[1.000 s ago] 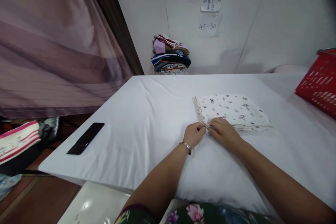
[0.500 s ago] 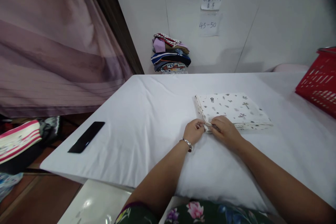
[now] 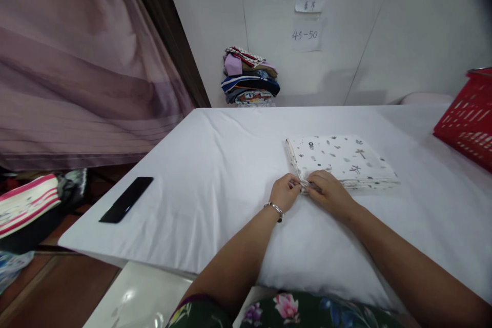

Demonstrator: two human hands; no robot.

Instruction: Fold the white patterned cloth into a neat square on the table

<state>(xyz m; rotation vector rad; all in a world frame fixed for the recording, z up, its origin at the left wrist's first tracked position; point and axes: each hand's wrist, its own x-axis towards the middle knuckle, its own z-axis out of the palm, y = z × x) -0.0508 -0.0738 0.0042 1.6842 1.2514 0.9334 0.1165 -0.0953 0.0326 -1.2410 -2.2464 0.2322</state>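
Note:
A white cloth [image 3: 338, 156] printed with small dark plants and figures lies folded into a flat, layered rectangle. At its near left corner, my left hand [image 3: 285, 192] is closed, with fingertips pinching the corner's edge. Beside it my right hand [image 3: 329, 192] grips the same corner from the right, thumb and fingers on the layers. Both hands nearly touch each other there. The fingers partly cover the corner, so its exact fold is hidden.
The folded cloth rests on a white-covered table [image 3: 200, 174]. A black phone-like slab [image 3: 126, 200] lies at the left edge. On the right stands a red slotted basket [image 3: 469, 118]. Behind the table a pile of folded fabrics [image 3: 250, 79] sits against the wall.
Little differs. Both hands stay at the cloth's near left corner, the fingers shifting slightly on its edge.

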